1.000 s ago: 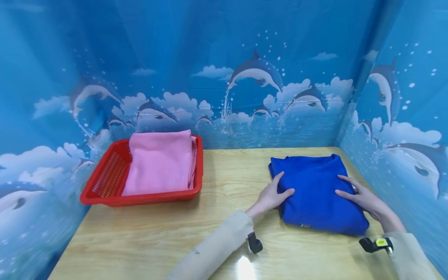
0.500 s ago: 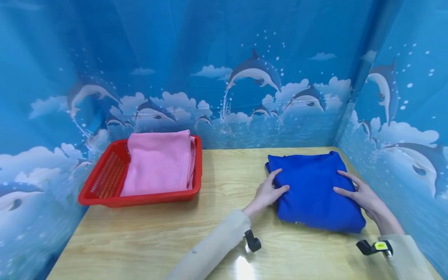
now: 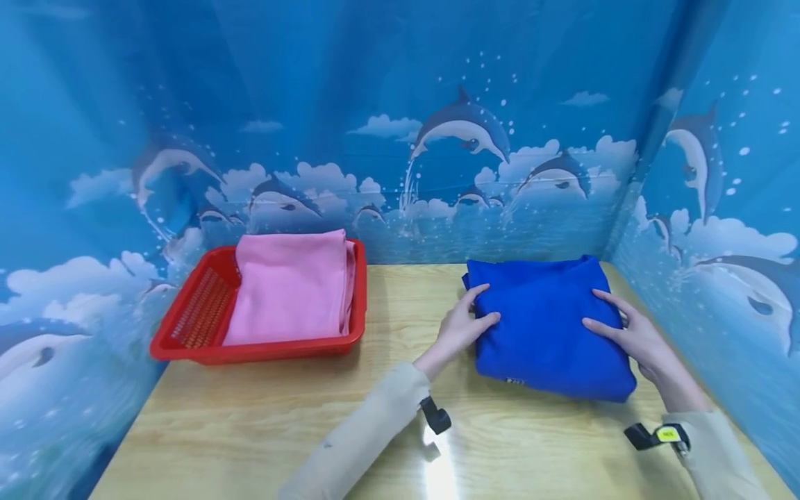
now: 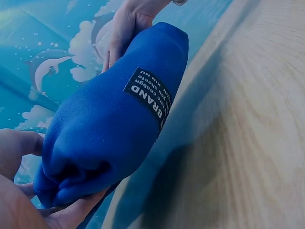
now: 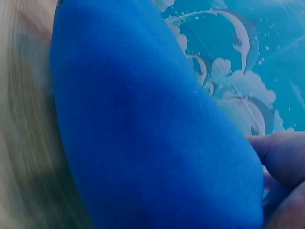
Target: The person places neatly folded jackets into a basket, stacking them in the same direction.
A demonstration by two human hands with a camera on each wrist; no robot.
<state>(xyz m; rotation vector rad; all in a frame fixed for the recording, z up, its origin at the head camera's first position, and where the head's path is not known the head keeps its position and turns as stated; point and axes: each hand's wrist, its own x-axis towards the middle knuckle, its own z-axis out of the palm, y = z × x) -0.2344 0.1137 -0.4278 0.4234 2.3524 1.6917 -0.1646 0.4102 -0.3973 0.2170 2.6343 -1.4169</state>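
Note:
A folded blue garment [image 3: 550,326] is held between both hands on the right side of the head view. My left hand [image 3: 459,325] grips its left edge, thumb on top and other fingers partly beneath. The opposite edge is gripped by my right hand [image 3: 639,342], with its thumb lying over the cloth. In the left wrist view a dark label [image 4: 148,98] with white lettering shows on the garment's rolled front edge. A shadow on the wood beside it suggests that the bundle is raised off the table. Fingers under the cloth are largely hidden.
At the left of the wooden table [image 3: 400,417] stands a red plastic basket [image 3: 269,353] with perforated sides. Folded pink cloth [image 3: 287,288] lies in it, toward its right side. Dolphin-print curtains [image 3: 400,139] border the table at the back and sides.
Both hands and the blue garment have shifted left and slightly farther from me, and the bundle appears lifted. The red basket and pink cloth stay in place.

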